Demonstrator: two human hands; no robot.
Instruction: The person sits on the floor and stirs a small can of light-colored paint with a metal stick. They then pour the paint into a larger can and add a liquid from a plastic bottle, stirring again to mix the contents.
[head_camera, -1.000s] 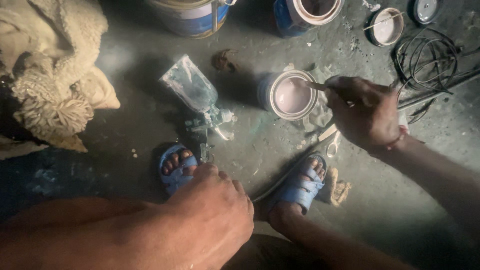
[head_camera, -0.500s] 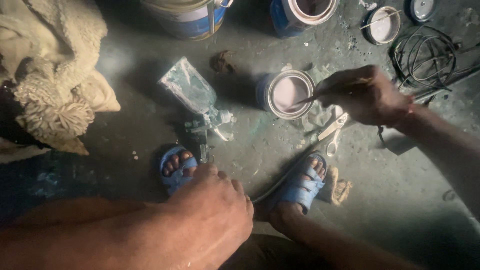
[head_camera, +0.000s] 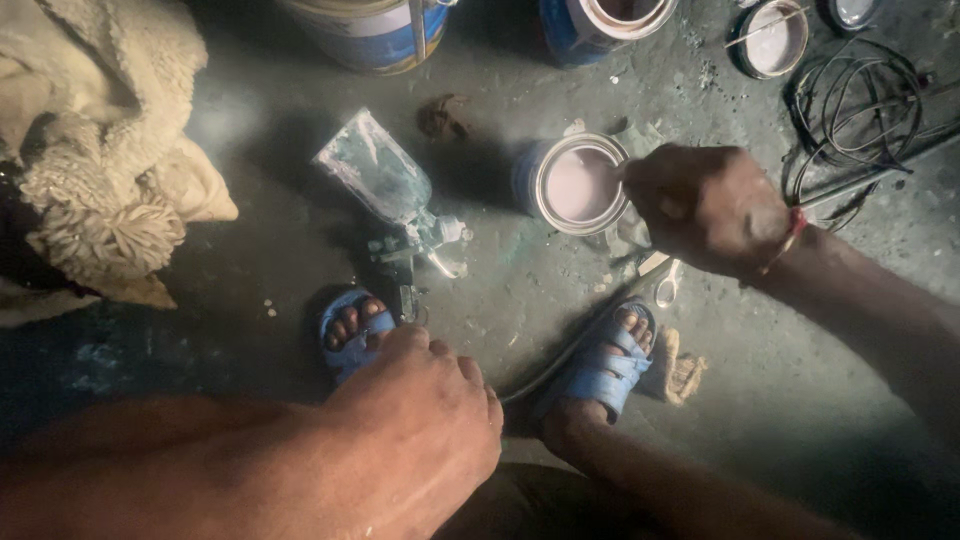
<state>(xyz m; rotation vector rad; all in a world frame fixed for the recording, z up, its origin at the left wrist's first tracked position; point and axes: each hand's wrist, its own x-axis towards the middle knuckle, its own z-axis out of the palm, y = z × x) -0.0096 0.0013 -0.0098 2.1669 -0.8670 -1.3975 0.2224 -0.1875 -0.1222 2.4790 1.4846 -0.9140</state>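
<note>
Floor (head_camera: 300, 140): grey-green concrete, stained and littered with chips.
Cloth heap (head_camera: 95, 150): cream, fuzzy, at far left.
Left hand (head_camera: 415, 420): fingers curled loosely, resting on the knee; holds nothing.
Right hand (head_camera: 705, 205): closed in a fist at the small can's right rim; what it grips is hidden.
Spray gun (head_camera: 390, 195): lying on its side left of the can, translucent cup smeared green.
Small can (head_camera: 575, 185): open, round, metal rim, pale pinkish paint inside; on the floor above the right sandal (head_camera: 605, 365).

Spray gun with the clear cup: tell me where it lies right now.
The spray gun lies on its side on the concrete floor, left of the open paint can, beyond the left sandalled foot in the head view.
</note>
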